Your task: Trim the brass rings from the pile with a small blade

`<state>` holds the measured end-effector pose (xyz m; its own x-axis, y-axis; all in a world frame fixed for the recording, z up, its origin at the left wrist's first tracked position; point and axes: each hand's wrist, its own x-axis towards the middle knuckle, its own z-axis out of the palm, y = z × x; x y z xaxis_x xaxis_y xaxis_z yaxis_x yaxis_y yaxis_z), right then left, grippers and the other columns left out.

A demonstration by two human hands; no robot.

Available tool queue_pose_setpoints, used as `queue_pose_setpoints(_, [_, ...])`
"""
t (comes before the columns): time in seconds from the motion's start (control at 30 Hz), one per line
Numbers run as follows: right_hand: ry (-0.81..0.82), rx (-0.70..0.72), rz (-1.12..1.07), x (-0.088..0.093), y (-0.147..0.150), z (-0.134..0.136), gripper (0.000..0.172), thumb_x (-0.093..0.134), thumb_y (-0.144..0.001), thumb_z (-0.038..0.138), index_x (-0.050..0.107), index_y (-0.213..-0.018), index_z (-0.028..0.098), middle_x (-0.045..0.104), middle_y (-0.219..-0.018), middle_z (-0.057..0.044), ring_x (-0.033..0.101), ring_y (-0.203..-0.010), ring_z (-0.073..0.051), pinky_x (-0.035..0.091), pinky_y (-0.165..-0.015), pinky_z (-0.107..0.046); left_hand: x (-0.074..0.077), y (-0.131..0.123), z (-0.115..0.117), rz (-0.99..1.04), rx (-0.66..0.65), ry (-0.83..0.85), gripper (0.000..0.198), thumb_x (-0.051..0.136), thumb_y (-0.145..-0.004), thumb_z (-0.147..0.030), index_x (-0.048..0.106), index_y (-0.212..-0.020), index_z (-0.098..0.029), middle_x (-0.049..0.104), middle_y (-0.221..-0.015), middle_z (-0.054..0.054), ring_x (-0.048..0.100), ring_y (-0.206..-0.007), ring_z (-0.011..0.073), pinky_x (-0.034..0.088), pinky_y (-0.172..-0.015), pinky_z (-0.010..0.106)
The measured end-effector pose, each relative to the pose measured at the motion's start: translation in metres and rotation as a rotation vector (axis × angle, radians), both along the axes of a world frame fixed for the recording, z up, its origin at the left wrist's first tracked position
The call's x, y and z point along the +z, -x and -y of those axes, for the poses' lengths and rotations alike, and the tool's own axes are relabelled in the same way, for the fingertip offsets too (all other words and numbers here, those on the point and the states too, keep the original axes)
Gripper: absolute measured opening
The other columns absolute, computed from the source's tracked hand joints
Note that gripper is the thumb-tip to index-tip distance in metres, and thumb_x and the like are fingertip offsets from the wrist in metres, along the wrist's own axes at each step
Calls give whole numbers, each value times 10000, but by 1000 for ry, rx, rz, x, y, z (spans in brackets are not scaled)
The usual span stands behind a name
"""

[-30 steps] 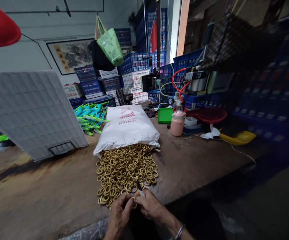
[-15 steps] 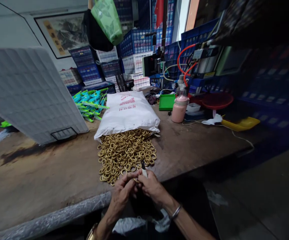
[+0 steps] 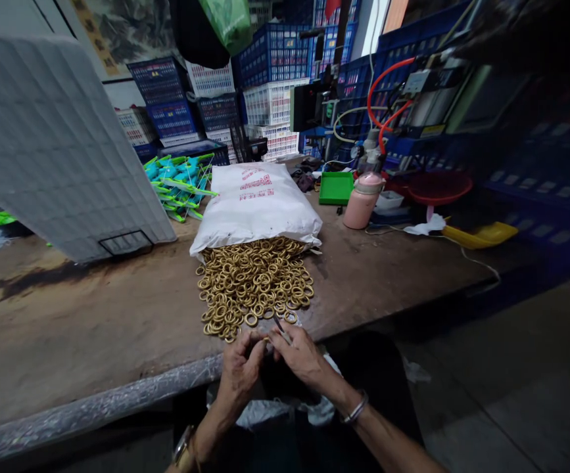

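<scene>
A heap of brass rings spills from the open mouth of a white sack onto the worn wooden workbench. At the bench's near edge both hands meet, fingers pinched. My left hand is closed on something small I cannot make out, probably a ring. In my right hand is a thin tool whose tip points up toward the heap. A crumpled plastic bag lies below the hands, in my lap.
A grey gridded panel leans over the bench at left. Teal plastic parts lie behind it. A pink bottle, green tray, red bowl and yellow scoop stand at right. Blue and white crates are stacked behind.
The view has tilted down, so bench and rings sit higher in frame. My hands stay together at the bench edge, with small finger movements on the ring and tool.
</scene>
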<state>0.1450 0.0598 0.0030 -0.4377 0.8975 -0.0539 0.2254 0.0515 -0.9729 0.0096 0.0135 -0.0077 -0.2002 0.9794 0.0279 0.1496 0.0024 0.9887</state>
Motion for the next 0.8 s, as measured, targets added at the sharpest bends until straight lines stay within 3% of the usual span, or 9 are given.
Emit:
queue_pose_setpoints(0.1, [-38,-6,47,-4,4,0,242,415,-806,329,458,-628,170,479,-582,35,452,-582,-96,354,-579,-214,4,0,2,70,-42,54,158,564,-739,-307,616,-728,-159,563,-621,-5,484,-532,101,375,-500,196])
queue_pose_setpoints(0.27, [-72,-7,107,-11,10,0,201,423,-803,301,491,-672,165,499,-595,35,453,-595,-101,340,-574,-213,4,1,9,330,-140,303,255,542,-753,-407,538,-693,-159,516,-567,-33,417,-407,53,341,-411,173])
queue_pose_setpoints(0.43, [-32,20,116,-8,10,-2,236,375,-824,265,491,-644,166,516,-569,26,471,-559,-97,339,-552,-205,5,2,14,511,-136,310,272,559,-738,-431,517,-736,-162,534,-618,-27,433,-421,50,364,-401,168])
queue_pose_setpoints(0.53, [-146,-16,269,-10,7,-2,204,372,-810,219,476,-640,174,497,-560,26,455,-541,-98,315,-539,-207,5,2,14,518,-60,318,301,597,-695,-452,493,-713,-170,541,-603,-28,445,-422,57,367,-386,165])
queue_pose_setpoints(0.67, [-338,143,448,-17,3,2,114,394,-737,124,480,-699,187,502,-584,25,442,-552,-103,272,-535,-215,5,3,11,447,-17,278,313,595,-688,-463,490,-691,-168,531,-599,-28,447,-427,59,373,-382,166])
queue_pose_setpoints(0.8, [-414,185,574,-17,4,6,150,388,-665,89,478,-726,192,488,-584,25,425,-550,-112,240,-537,-231,5,4,12,363,-24,218,308,565,-718,-460,500,-692,-160,500,-567,-33,445,-436,64,382,-400,172])
